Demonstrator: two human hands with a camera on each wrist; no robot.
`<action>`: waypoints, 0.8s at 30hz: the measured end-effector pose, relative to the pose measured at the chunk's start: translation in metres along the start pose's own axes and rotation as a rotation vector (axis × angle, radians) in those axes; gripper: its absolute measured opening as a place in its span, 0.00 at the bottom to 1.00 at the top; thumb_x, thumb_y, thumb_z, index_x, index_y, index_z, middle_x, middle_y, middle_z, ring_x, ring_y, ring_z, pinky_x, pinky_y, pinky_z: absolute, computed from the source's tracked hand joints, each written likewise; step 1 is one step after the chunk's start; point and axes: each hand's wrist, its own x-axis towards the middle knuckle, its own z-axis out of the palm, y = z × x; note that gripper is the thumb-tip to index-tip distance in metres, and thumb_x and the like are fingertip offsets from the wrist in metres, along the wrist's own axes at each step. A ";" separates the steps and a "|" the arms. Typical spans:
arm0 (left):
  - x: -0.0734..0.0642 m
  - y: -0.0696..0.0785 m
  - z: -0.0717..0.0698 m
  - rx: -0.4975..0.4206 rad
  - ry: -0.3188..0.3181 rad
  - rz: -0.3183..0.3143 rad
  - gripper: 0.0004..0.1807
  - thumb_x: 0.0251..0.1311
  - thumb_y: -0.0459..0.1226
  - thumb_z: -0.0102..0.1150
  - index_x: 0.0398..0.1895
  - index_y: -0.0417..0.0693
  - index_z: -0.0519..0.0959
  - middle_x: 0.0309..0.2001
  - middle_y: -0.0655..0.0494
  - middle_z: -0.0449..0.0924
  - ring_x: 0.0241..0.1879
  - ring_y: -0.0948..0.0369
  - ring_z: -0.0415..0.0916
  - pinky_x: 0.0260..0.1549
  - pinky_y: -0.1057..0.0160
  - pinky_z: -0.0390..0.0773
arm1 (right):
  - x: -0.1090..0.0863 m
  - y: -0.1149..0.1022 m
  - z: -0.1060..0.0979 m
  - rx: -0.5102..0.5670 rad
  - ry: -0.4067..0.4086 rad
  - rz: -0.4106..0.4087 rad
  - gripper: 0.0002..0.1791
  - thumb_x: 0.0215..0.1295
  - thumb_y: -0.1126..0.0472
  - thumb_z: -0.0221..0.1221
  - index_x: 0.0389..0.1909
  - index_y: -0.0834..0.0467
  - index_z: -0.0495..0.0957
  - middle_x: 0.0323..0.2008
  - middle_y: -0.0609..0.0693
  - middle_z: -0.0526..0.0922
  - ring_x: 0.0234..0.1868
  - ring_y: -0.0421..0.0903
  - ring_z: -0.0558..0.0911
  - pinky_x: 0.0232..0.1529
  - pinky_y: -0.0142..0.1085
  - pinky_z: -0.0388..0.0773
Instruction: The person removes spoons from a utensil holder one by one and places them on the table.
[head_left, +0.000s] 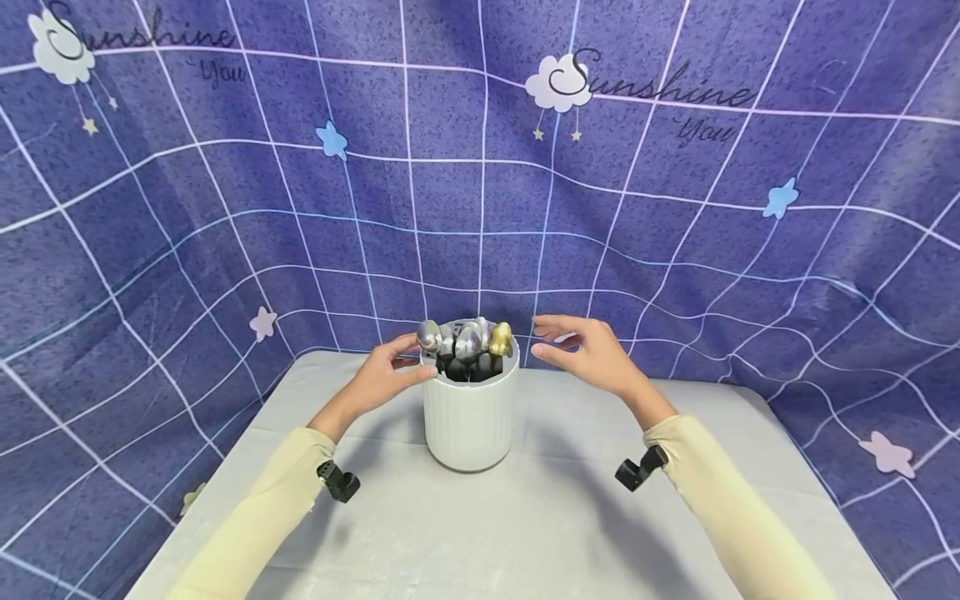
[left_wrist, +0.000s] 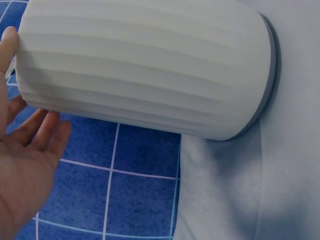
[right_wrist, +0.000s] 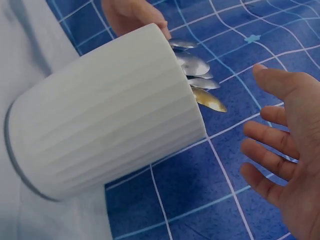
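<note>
A white ribbed utensil holder point(head_left: 468, 425) stands upright on the table, with several spoons in it, bowls up. Most of these are silver spoons point(head_left: 468, 342); one is a gold spoon point(head_left: 500, 338) at the right side. Dark shapes fill the holder below the bowls. My left hand point(head_left: 385, 375) is at the holder's left rim, thumb toward the front and fingers farther back, its fingertips touching or very near the wall. To the right of the rim, my right hand point(head_left: 588, 353) hovers apart from the holder with loosely bent fingers and holds nothing.
A pale cloth covers the table point(head_left: 450, 533). Close behind it hangs a blue curtain point(head_left: 480, 192) with a line grid, stars and lettering, which also runs along both sides. A small black camera point(head_left: 339, 481) sits on the left wrist and another black camera point(head_left: 641, 468) on the right.
</note>
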 end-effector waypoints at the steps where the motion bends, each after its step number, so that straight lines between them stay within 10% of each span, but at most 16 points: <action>1: 0.000 0.000 0.000 0.001 -0.002 -0.001 0.35 0.62 0.34 0.70 0.71 0.34 0.69 0.71 0.37 0.68 0.65 0.38 0.71 0.66 0.43 0.73 | 0.002 0.000 0.002 0.010 0.001 0.008 0.24 0.66 0.55 0.69 0.62 0.56 0.82 0.51 0.52 0.88 0.48 0.48 0.87 0.50 0.49 0.85; 24: 0.001 -0.004 0.000 -0.017 0.007 -0.008 0.34 0.63 0.33 0.69 0.71 0.35 0.70 0.70 0.37 0.70 0.64 0.39 0.72 0.66 0.38 0.71 | 0.033 0.011 0.041 0.066 0.053 0.091 0.22 0.64 0.54 0.71 0.56 0.61 0.84 0.43 0.53 0.90 0.47 0.50 0.87 0.49 0.48 0.85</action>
